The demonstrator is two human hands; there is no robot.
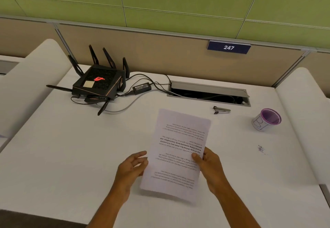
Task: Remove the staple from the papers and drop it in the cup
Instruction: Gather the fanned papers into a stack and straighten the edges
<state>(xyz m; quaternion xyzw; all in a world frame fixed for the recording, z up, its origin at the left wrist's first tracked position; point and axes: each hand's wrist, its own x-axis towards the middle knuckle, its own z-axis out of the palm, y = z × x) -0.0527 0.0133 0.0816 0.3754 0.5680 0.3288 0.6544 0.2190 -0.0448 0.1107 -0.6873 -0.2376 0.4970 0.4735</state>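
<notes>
Head view: the papers (178,154), a white printed sheaf with its text upside down to the wearer, sit near the desk's (71,156) front edge, pinched at their right edge by the right hand (209,167). The left hand (132,168) touches their left edge with relaxed, uncurled fingers. The purple-rimmed cup (267,119) stands upright near the right edge, the stapler (222,110) between it and the papers; no staple is discernible.

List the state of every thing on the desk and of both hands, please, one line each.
papers: lifted, text upside down to the camera, staple not visible
right hand: pinches the papers' right edge
left hand: fingers relaxed at the papers' left edge
cup: upright, nothing visible inside
staple remover: lying untouched
router: red logo lit
cable hatch: lid open
</notes>
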